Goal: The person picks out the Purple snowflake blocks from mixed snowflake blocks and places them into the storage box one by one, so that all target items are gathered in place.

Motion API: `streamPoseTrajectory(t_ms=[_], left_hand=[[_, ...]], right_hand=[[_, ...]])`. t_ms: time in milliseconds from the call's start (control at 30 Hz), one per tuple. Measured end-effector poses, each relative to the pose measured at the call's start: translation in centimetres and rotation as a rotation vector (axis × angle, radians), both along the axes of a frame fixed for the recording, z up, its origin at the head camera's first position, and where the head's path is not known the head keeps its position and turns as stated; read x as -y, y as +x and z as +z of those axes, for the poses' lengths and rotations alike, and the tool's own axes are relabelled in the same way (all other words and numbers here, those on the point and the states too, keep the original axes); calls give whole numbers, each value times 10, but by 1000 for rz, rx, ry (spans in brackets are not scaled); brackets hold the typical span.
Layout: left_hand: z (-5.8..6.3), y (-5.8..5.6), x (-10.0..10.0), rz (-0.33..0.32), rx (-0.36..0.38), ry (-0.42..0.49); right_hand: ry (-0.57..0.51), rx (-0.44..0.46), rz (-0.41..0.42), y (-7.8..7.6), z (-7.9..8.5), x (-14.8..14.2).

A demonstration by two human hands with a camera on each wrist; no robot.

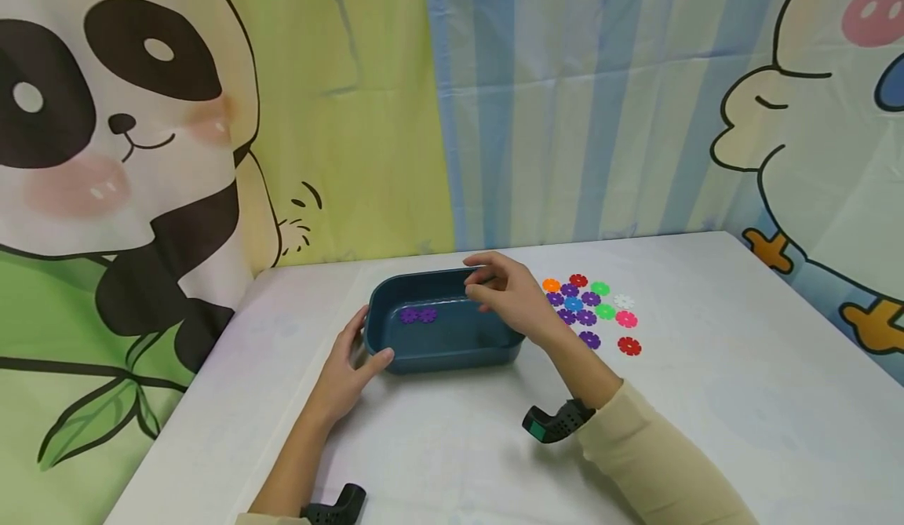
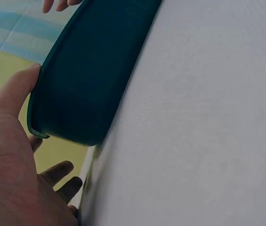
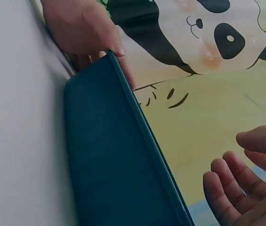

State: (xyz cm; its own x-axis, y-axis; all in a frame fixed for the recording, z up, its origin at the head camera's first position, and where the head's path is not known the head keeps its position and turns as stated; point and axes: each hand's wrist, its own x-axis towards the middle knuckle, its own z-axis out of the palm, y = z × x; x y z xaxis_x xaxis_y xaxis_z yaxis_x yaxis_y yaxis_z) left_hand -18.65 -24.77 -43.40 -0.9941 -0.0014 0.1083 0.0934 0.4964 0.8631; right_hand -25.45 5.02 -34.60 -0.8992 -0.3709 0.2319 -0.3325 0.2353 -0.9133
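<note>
A dark teal rectangular basin [image 1: 459, 344] sits on the white table. My left hand [image 1: 339, 380] holds its left end, thumb on the near rim and fingers along the outer side; in the left wrist view the lower fingers stand away from the wall. Above the basin's right part hovers my right hand [image 1: 512, 293]. Its fingers are loosely bent with nothing visible between them, as the right wrist view also shows this hand [image 3: 245, 183]. Two purple flower-shaped discs [image 1: 418, 315] lie inside the basin, side by side toward the left.
Right of the basin lies a loose group of flower-shaped discs, several of them purple [image 1: 586, 318], with red [image 1: 629, 346], green [image 1: 605, 311], blue [image 1: 574, 304], orange [image 1: 551, 285], pink and white ones. Behind the table hangs a printed curtain [image 1: 353, 156].
</note>
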Motion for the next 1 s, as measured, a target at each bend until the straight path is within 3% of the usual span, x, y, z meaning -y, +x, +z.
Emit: streamPoseTrajectory(t_ms=[567,1000], left_hand=[[-2,-1,2,-2,-8,-8],[-2,-2,1,-3,-12,-5]], right_hand=[[-67,-17,-43,10,-11,-26],[8,-39,-91,11,-18,-46]])
